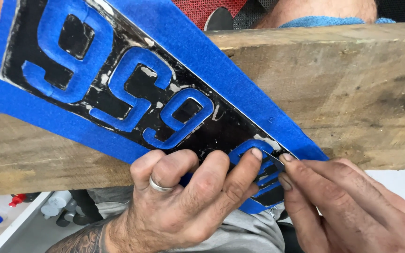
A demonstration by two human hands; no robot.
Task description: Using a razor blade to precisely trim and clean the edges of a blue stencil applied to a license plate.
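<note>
A black plate with raised characters, masked in blue tape, lies slanted across a rough wooden plank, running from the upper left down to the hands at the lower middle. Bottles stand on a white shelf at the lower left, below the plank. The left hand, with a ring on one finger, rests on the plate's lower end; its fingers are curled and pressed together, the forefinger tip pushing down on the taped character there. Just right of it, the right hand pinches a thin blade between thumb and forefinger, its tip touching the tape beside the left forefinger.
</note>
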